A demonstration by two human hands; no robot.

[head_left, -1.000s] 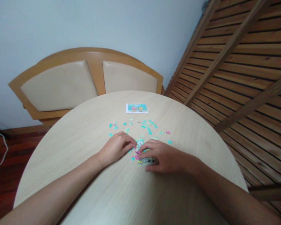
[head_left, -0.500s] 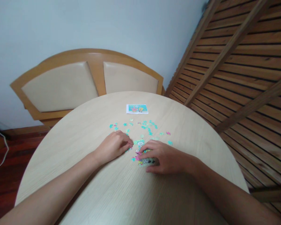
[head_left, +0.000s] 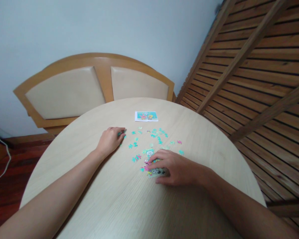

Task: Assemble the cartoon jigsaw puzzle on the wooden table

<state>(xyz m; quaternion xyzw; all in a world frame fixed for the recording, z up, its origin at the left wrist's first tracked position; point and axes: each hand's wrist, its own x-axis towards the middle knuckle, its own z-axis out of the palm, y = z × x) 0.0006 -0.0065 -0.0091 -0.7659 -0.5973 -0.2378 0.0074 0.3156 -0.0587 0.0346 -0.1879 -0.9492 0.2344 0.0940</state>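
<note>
Small turquoise and pink jigsaw pieces [head_left: 154,134] lie scattered over the middle of a round pale wooden table [head_left: 129,199]. My right hand [head_left: 173,166] rests palm down on a small joined patch of puzzle [head_left: 155,171], fingers curled over it and fingertips at its left edge. My left hand [head_left: 111,139] is stretched out to the far left of the scatter, fingers bent down over one or two turquoise pieces [head_left: 122,134]. Whether it grips one is hidden. A few loose pieces [head_left: 136,157] lie between the two hands.
A small printed reference picture [head_left: 146,116] lies flat beyond the pieces. Behind the table stands a wooden bench back with two cream cushions [head_left: 64,91]. A slatted wooden wall [head_left: 251,66] runs along the right. A white cable [head_left: 1,166] hangs at the left over dark floor.
My left hand has left the joined patch and moved up and to the left, to the far-left pieces. My right hand has stayed on the patch. Loose pieces show where the left hand was.
</note>
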